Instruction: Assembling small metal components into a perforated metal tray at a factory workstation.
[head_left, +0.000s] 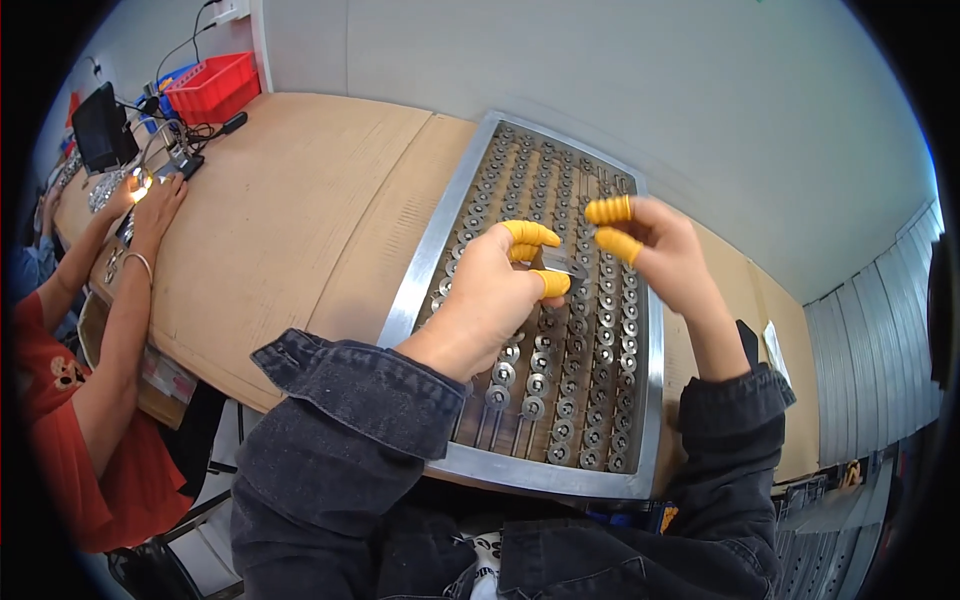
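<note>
My left hand [492,290], with yellow finger cots on its fingertips, is over the middle of a metal-framed tray [540,476]. Thumb and fingers pinch a small flat grey metal piece [562,264], whose exact kind I cannot make out. To its right, my right hand [660,245] is raised above the tray, slightly blurred. Its thumb and forefinger, also in yellow cots, come close together in a pinch; whatever lies between the tips is too small to name. Rows of round silver metal parts [536,384] fill much of the tray, standing on thin rods.
Brown board covers the table [270,200]. At left, a co-worker's hands [158,205] work by a bright lamp [140,184]. Behind them stand a black screen [103,130] and a red crate [215,88]. A grey wall [600,70] borders the far side.
</note>
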